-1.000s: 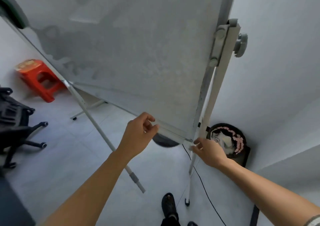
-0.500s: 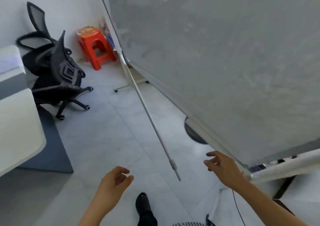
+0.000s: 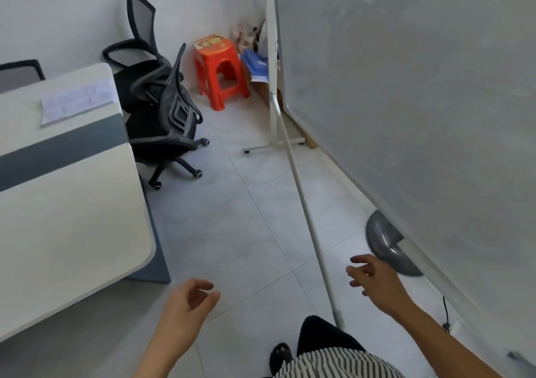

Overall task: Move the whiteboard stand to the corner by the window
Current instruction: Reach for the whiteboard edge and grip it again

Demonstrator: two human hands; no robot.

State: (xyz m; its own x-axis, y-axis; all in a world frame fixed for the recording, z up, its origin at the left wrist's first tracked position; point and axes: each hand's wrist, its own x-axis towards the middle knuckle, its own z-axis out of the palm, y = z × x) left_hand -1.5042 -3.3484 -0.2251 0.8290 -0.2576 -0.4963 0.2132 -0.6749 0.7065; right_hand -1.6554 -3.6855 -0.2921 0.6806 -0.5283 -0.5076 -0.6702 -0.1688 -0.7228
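Note:
The whiteboard stand [image 3: 406, 93] fills the right side, its grey board tilted over the floor. Its far white upright [image 3: 271, 58] ends in a wheeled foot [image 3: 272, 145]. A loose white brace pole [image 3: 307, 215] hangs diagonally from that upright down toward my legs. My left hand [image 3: 185, 305] hovers low at the bottom centre, fingers loosely curled and holding nothing. My right hand [image 3: 374, 279] is spread open just right of the pole and left of the board's lower edge, touching neither.
A white desk [image 3: 58, 189] with a paper sheet stands at left. Two black office chairs [image 3: 156, 99] sit behind it, beside a red plastic stool [image 3: 220, 70]. A grey round base [image 3: 388, 247] lies under the board, with a black cable [image 3: 445, 311] on the tiled floor.
Both hands have let go of the board's lower edge and dropped away, open. The view has swung left, showing the desk, chairs and stool.

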